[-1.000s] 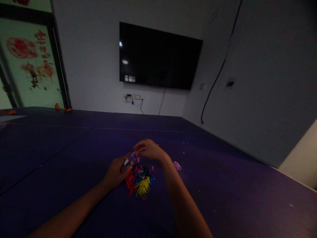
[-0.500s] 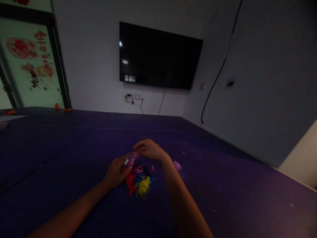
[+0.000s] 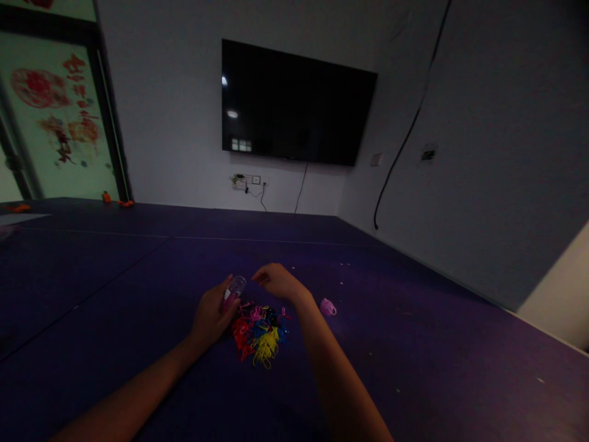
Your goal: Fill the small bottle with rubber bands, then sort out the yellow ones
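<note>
**Clear container (image 3: 237, 285) near coloured bands (image 3: 261, 334)**

I have the left hand (image 3: 211, 314) clasped around the container, left of the bands. The right hand (image 3: 277, 282) hangs beyond the bands, apart from the container; I cannot tell whether it grips anything. A pink object (image 3: 327, 307) lies right of the bands.

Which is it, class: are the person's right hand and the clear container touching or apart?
Apart. The head view shows it: a narrow strip of purple surface is visible between the right hand and the rim of the clear container.
</note>
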A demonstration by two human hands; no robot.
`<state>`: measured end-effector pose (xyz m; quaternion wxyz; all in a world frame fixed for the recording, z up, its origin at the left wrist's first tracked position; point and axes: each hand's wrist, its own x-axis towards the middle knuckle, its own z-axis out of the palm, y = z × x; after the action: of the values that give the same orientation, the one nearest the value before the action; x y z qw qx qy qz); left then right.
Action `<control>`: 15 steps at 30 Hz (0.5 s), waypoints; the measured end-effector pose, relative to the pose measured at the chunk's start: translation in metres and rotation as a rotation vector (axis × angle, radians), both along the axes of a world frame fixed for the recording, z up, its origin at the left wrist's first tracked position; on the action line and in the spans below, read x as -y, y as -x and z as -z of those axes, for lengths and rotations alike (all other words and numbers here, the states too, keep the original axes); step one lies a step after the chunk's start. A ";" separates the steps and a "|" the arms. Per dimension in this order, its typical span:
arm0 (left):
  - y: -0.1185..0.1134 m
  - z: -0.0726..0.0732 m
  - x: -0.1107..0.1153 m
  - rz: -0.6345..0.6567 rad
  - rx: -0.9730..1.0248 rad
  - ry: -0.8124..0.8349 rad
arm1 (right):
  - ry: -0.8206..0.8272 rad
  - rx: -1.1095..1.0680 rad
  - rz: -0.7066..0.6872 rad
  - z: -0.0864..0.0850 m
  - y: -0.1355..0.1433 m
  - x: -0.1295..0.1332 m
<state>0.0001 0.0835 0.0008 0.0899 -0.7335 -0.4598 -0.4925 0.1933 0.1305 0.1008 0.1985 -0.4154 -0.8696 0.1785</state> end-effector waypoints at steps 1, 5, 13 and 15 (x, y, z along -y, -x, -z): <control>0.000 0.000 -0.001 -0.023 0.031 -0.004 | -0.014 0.041 0.006 0.005 0.002 -0.002; 0.001 -0.001 -0.002 -0.073 0.140 0.010 | -0.013 0.106 -0.010 0.027 0.014 -0.005; 0.001 0.003 -0.006 -0.045 0.139 -0.009 | 0.023 0.205 -0.137 0.057 0.029 -0.006; 0.001 0.003 -0.006 -0.040 0.135 0.001 | 0.033 0.222 -0.151 0.059 0.030 -0.005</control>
<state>-0.0012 0.0899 -0.0023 0.0682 -0.6892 -0.4795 -0.5389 0.1631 0.1357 0.0416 0.0802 -0.3694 -0.9118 0.1603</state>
